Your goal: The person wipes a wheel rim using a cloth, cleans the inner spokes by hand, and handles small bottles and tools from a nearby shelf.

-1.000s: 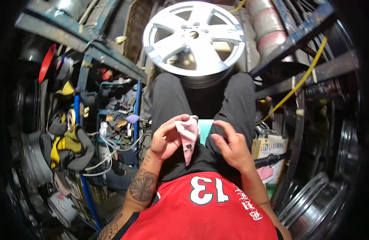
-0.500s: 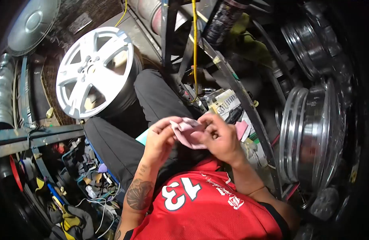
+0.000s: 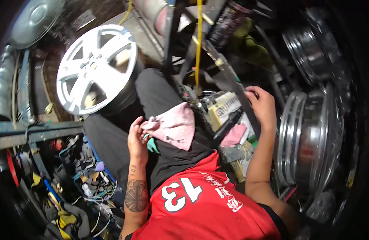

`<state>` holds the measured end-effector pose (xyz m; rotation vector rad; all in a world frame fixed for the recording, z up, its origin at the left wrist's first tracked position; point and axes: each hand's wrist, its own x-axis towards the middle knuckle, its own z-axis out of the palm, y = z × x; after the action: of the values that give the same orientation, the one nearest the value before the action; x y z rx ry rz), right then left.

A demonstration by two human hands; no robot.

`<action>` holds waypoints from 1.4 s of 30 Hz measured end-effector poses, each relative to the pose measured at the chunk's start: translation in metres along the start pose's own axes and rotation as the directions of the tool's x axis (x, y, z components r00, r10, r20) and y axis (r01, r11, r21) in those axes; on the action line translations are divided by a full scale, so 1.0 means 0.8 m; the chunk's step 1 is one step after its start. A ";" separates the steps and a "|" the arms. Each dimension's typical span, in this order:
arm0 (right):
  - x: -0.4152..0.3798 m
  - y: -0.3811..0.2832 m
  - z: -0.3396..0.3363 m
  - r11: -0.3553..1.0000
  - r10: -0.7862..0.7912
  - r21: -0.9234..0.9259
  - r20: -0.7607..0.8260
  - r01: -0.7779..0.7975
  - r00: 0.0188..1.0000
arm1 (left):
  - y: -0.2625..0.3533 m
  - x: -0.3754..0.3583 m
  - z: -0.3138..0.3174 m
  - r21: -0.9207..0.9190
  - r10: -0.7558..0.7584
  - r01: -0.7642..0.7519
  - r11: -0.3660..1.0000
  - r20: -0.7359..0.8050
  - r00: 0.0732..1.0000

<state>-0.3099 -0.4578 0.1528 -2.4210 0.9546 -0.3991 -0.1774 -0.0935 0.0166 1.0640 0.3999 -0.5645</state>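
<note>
My left hand (image 3: 137,138) is over my lap, its fingers closed on the crumpled corner of a pink cloth (image 3: 176,126). The cloth hangs spread out to the right over my dark trousers and has dark stains. A small green piece (image 3: 152,145) shows beneath it, beside my fingers. My right hand (image 3: 263,107) is out to the right, next to a dark metal frame bar (image 3: 228,72). Its fingers are apart and slightly bent, with nothing visible in them. A silver-white wheel rim (image 3: 97,70) stands tilted beyond my knees.
On the right, a cluttered shelf holds a second pink cloth (image 3: 234,135) and a black tool (image 3: 229,124). Polished rims (image 3: 308,136) stand farther right. A bin of scraps (image 3: 92,176) is at left. A yellow cable (image 3: 199,44) hangs ahead, and a fan (image 3: 36,18) stands back left.
My right hand has let go of the pink cloth and moved right and forward to the frame. The cloth, folded between both hands before, is now spread out from my left hand.
</note>
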 end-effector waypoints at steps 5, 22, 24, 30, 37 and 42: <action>0.013 0.021 0.010 0.998 0.003 0.064 0.116 -0.010 0.993 | -0.004 -0.013 -0.025 0.206 -0.026 0.012 0.978 0.065 0.998; -0.062 -0.063 -0.033 0.819 -0.015 0.567 0.167 -0.083 0.986 | 0.030 -0.079 0.055 0.371 0.508 -0.608 0.702 0.337 0.793; -0.080 -0.100 -0.005 0.732 -0.023 0.615 0.454 -0.294 0.891 | 0.033 -0.090 0.084 0.211 0.245 -0.378 0.902 0.470 0.848; -0.125 -0.117 0.099 0.640 -0.208 0.631 0.692 -0.438 0.692 | 0.005 -0.086 0.089 0.145 0.011 -0.084 0.986 0.446 0.895; -0.130 -0.116 0.114 0.782 -0.263 0.554 0.709 -0.286 0.655 | -0.018 -0.084 0.068 0.106 0.025 -0.058 0.993 0.295 0.955; -0.143 -0.105 0.118 0.851 -0.243 0.466 0.759 -0.243 0.604 | -0.001 -0.061 0.052 0.051 0.094 -0.102 0.993 0.137 0.986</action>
<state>-0.3037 -0.2923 0.1109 -1.7419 0.3389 0.4041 -0.2151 -0.1195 0.0613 1.0886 0.2131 -0.5587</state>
